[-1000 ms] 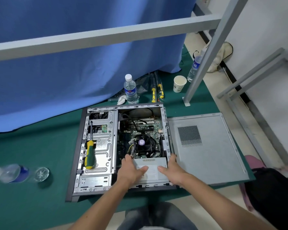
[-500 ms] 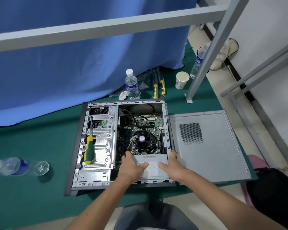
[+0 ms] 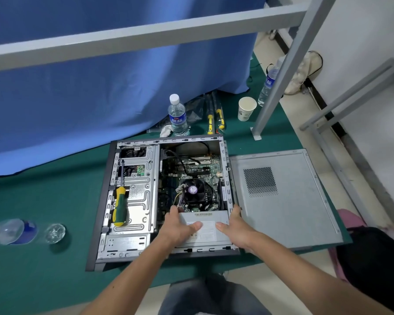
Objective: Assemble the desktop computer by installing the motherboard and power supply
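A toppled water bottle (image 3: 11,231) is seen at the far left on the green mat (image 3: 43,196). A yellow-green screwdriver (image 3: 120,206) lies on the drive cage of the open computer case (image 3: 100,223). The grey power supply (image 3: 205,228) is seated in the case's near corner, just below the motherboard (image 3: 191,171). It is gripped at its sides by the left hand (image 3: 178,228) and right hand (image 3: 236,230), thumbs laid on top. The side panel (image 3: 293,212) lies to the right.

Green mat (image 3: 43,196) covers the floor — pale tiles (image 3: 289,123) show along its right edge. Blue curtain (image 3: 100,87) hangs behind a grey metal frame (image 3: 146,35). White wall (image 3: 362,30) stands at right.
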The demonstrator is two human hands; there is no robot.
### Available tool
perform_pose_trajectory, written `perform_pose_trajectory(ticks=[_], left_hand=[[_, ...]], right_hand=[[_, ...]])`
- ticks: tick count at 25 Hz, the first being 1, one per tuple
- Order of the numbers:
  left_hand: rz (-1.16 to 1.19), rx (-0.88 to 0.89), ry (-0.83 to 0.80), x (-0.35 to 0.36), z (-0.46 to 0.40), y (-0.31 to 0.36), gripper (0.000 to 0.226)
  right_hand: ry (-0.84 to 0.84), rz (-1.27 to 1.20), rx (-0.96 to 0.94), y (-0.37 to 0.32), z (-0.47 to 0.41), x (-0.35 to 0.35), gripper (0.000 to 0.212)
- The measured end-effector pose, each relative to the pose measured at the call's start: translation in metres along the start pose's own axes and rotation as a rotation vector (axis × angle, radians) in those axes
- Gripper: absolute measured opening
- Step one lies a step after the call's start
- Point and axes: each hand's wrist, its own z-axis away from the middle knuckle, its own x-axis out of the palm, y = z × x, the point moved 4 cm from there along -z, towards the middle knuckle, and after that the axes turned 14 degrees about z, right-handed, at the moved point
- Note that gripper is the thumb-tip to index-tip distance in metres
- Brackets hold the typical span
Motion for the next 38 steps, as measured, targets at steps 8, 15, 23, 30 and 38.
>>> perform_pose_trajectory(ticks=[8,15,23,30,38], left_hand=[[-0.082,0.056,0.074,-0.009,0.013,0.015,0.065],[-0.111,0.052,0.038,-0.016,0.015,0.013,0.073],[-0.05,0.052,0.028,-0.018,0.013,0.008,0.065],[0.039,0.037,-0.007,-0.024,0.008,-0.004,0.054],[-0.267,0.135,0.161,-0.025,0.018,-0.004,0.051]], right_hand=[[0.065,-0.342,0.001,0.008,0.001,0.006,0.093],[0.008,-0.465,-0.008,0.015,0.005,0.006,0.101],[0.05,-0.495,-0.025,0.015,0.006,0.004,0.089],[0.049,-0.497,0.006,0.008,0.012,0.008,0.08],[0.564,0.434,-0.241,-0.047,0.056,0.003,0.059]])
